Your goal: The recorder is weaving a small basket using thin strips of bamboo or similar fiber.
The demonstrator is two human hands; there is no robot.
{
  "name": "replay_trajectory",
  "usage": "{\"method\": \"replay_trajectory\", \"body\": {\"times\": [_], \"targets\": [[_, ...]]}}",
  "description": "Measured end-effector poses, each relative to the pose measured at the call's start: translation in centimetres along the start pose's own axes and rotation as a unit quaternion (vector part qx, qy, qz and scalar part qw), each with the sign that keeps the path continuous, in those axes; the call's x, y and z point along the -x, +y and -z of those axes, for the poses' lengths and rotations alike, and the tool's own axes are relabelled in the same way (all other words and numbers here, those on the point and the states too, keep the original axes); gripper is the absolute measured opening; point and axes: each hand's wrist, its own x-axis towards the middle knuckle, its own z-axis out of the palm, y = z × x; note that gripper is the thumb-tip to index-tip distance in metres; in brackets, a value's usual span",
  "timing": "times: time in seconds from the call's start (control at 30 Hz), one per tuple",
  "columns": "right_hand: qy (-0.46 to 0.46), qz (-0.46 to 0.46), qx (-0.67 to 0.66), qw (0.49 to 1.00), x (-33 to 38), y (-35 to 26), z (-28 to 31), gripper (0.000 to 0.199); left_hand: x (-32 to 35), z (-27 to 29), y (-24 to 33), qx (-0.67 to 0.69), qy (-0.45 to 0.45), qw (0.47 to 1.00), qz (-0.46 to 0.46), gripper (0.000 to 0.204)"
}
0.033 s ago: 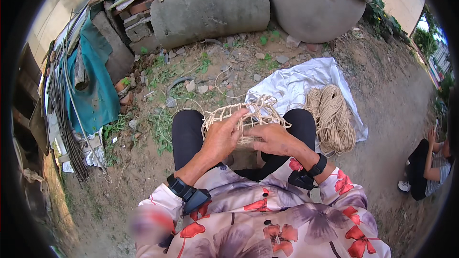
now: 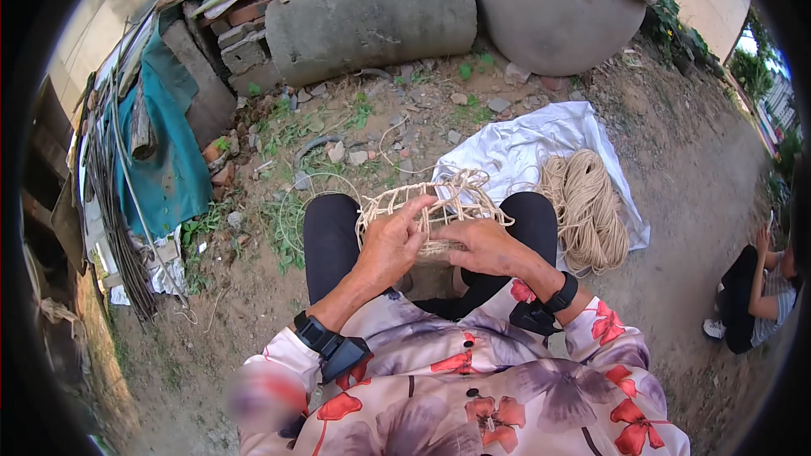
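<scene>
A loosely woven, open-mesh basket of beige cord (image 2: 475,190) rests between my knees. At its near left side my left hand (image 2: 390,241) grips the mesh, its index finger stretched along the cords. My right hand (image 2: 483,247) is closed on the near right part, with its fingertips turned inward toward the left hand. The fingertips are partly hidden by the weave and by the hands themselves. From the basket's left side a thin strand of cord (image 2: 325,176) loops out over the ground.
Right of my knee, a big coil of beige cord (image 2: 585,211) lies on a white plastic sheet (image 2: 541,131). Farther off are a concrete cylinder (image 2: 372,21) and a large grey vat (image 2: 557,13). A teal cloth (image 2: 169,152) hangs at left. Another person (image 2: 764,295) sits at far right.
</scene>
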Motion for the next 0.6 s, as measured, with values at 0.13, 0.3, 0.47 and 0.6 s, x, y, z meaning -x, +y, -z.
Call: {"method": "replay_trajectory", "body": {"times": [0.13, 0.3, 0.47, 0.6], "targets": [[0.037, 0.040, 0.012, 0.998, 0.6, -0.1, -0.5, 0.035, 1.9, -0.1, -2.3, 0.502, 0.009, 0.853, 0.139, 0.042], [0.136, 0.004, 0.030, 0.990, 1.1, -1.7, 0.0, 0.033, 5.1, 3.2, -5.4, 0.519, -0.009, 0.836, 0.177, 0.034], [0.093, 0.065, 0.041, 0.993, -0.6, -3.7, -1.5, 0.029, 4.8, 4.7, -5.1, 0.288, -0.026, 0.941, 0.174, 0.021], [0.077, 0.083, 0.153, 0.982, -1.1, -4.8, -2.8, 0.038, 1.9, 6.1, -6.0, 0.158, 0.090, 0.977, 0.116, 0.015]]}}
